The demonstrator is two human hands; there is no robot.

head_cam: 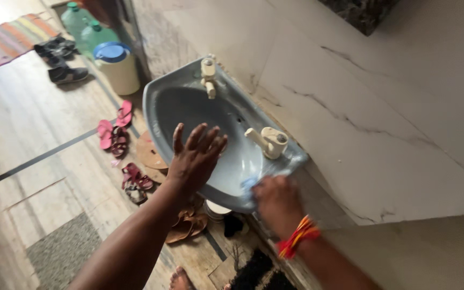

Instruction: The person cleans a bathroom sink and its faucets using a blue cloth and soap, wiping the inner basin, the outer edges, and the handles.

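Blue cloth [248, 184] sits on the front rim of the grey-blue wall-mounted sink [159, 102], at the corner nearest the wall. Right hand [276, 201] is clenched on the cloth, knuckles up, pressing it against the rim; the cloth is mostly hidden under the fingers. Right wrist wears a red-orange thread band [298, 236], forearm coming up from the lower right. Left hand [195, 157] is released, fingers spread and straight, palm down above the basin's near edge, holding nothing; touching the rim or not, cannot tell. Left arm stretches in from the lower left. Two cream taps [266, 140] stand on the sink's back ledge against the marble wall [382, 96]. Sandals [115, 129] are scattered on the floor below, a blue-lidded container [118, 67] further off.
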